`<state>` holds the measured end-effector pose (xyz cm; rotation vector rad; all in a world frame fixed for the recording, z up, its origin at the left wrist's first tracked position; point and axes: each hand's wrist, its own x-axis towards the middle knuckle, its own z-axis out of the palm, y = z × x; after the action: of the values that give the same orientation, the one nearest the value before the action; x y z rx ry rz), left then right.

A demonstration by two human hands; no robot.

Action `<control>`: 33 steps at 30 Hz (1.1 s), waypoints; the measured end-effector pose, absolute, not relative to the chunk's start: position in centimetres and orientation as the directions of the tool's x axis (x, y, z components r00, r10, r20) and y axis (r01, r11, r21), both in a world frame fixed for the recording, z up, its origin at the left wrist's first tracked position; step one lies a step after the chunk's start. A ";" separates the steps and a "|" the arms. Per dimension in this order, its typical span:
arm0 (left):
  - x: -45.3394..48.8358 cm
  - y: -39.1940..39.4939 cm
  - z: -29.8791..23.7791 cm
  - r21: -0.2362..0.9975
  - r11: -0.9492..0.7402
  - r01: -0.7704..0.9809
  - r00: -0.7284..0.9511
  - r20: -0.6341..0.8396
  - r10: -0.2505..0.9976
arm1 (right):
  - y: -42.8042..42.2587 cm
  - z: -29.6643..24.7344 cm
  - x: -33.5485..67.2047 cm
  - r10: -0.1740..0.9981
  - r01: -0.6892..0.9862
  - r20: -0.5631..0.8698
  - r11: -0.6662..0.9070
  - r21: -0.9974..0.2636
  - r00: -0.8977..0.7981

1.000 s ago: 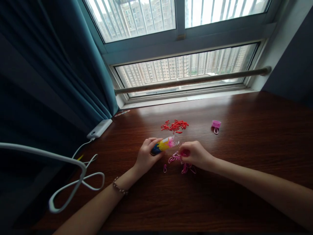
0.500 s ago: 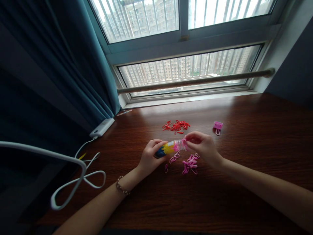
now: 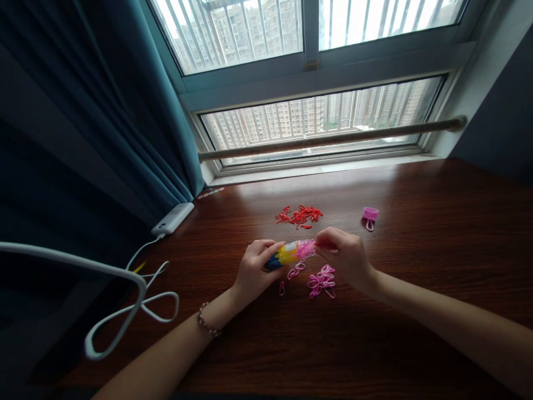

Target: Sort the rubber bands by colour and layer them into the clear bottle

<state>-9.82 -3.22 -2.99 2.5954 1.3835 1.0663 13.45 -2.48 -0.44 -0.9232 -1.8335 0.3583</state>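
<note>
My left hand is wrapped round a small clear tube lying almost level, filled with blue, yellow and pink layers of small bands. My right hand is pinched at the tube's open right end, its fingertips touching the pink layer; what it pinches is too small to make out. Just below both hands a loose pile of pink bands lies on the dark wooden table, with a few strays to its left.
A heap of red bands lies farther back, and a small pink cap stands to its right. A white power bank with its cable sits at the table's left edge by the teal curtain. The window sill runs along the back.
My right hand rose from the pink pile to the tube's mouth and now presses closer against it. The tube's pink layer looks fuller. My left hand has kept its hold.
</note>
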 end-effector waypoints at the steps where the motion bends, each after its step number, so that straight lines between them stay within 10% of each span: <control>1: -9.8 -3.3 -3.0 0.297 -0.614 0.731 0.383 0.567 0.729 | -2.5 -0.4 13.5 0.714 0.436 0.663 0.683 -0.587 -0.225; 11: -9.8 -3.2 -2.5 0.409 -0.562 0.719 0.293 0.556 0.778 | -3.4 0.4 13.6 0.701 0.408 0.699 0.685 -0.603 -0.144; 19: -9.8 -3.3 -2.5 0.388 -0.579 0.717 0.299 0.579 0.759 | -3.8 0.0 13.3 0.610 0.482 0.672 0.777 -0.404 -0.420; 27: -9.4 -3.7 -2.8 0.243 -0.636 0.732 0.389 0.618 0.684 | -3.4 -0.4 12.8 0.711 0.421 0.392 0.678 -0.603 -0.584; 33: -9.4 -3.6 -2.6 0.303 -0.610 0.732 0.336 0.618 0.710 | -2.9 -0.1 12.7 0.710 0.365 0.504 0.694 -0.620 -0.493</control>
<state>-9.38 -3.60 -2.62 2.5917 1.3998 1.1748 12.66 -2.87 -0.13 -0.8189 -2.1243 0.5654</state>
